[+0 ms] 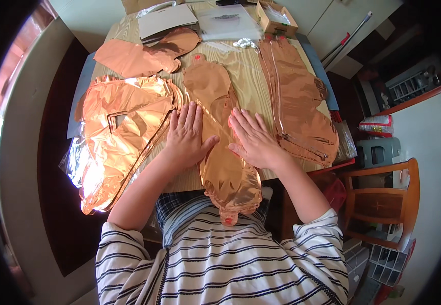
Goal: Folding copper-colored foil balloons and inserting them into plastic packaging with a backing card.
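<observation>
Both hands are lying flat on a long foil balloon (219, 152) in the middle of the table (248, 76). The left hand (186, 136) is pressing on its left side, fingers spread and pointing to the far edge. The right hand (253, 140) is pressing on its right side, also flat & open. Neither hand is grabbing anything; the palms are just resting on the foil. The thumbs are pointing at each other w/ a strip of foil between them.

The balloon is flat, copper-pink, and is running from near the far edge down over the near edge, where its tip is hanging against the person's striped shirt (220, 259).

A big crinkly foil pile (119, 132) is sitting at the left edge, touching the left hand's wrist side & sticking out past the table. Another flat foil piece (144, 53) is lying at the far left corner. A long foil shape (299, 101) is lying along the right edge, just beside the right hand.

At the far edge, white paper packs (220, 23) & a small cardboard box (276, 18) are sitting. A wooden chair (383, 198) is standing off the right side.
</observation>
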Demonstrator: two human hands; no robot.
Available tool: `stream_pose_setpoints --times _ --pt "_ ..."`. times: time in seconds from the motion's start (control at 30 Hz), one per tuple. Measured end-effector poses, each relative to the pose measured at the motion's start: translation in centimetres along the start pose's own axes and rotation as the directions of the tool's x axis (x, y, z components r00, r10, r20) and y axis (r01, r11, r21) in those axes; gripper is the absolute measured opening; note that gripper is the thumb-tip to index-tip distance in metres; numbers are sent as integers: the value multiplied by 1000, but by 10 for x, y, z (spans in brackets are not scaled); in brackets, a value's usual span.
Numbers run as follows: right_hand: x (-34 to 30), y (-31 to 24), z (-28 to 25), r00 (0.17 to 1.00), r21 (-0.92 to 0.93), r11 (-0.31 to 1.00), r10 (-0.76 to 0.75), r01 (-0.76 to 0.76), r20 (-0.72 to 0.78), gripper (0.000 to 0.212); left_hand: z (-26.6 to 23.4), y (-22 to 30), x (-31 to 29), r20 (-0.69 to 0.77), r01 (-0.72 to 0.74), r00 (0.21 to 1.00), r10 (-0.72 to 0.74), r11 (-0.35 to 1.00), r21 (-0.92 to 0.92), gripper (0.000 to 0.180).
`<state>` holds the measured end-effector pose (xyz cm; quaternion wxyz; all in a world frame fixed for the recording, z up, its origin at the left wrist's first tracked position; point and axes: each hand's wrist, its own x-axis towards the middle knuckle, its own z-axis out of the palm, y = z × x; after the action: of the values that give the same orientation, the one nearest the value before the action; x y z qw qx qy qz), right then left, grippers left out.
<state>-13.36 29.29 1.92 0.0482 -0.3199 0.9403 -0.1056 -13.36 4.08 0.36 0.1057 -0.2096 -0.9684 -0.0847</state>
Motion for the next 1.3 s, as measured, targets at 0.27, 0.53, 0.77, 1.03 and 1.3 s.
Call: stream_pose_setpoints --times 0.27,0.53,0.77,1.03,1.3 --pt "6 -9 -14 992 -12 997 73 -72 107 88 2 23 76 73 -338 929 363 911 -235 78" --pt "-26 -9 -10 989 36 999 10 -15 150 85 24 8 87 58 -352 929 365 922 -159 82" --pt "-47 -6 -7 999 113 993 -24 20 38 84 32 13 103 85 -381 916 392 916 -121 86" --pt "-28 9 -15 998 87 996 31 -36 58 81 10 -29 155 -203 -339 939 278 849 -406 61" --pt "-20 10 -24 997 244 970 -3 22 -79 75 -18 -258 224 -367 182 917 -156 983 37 61"
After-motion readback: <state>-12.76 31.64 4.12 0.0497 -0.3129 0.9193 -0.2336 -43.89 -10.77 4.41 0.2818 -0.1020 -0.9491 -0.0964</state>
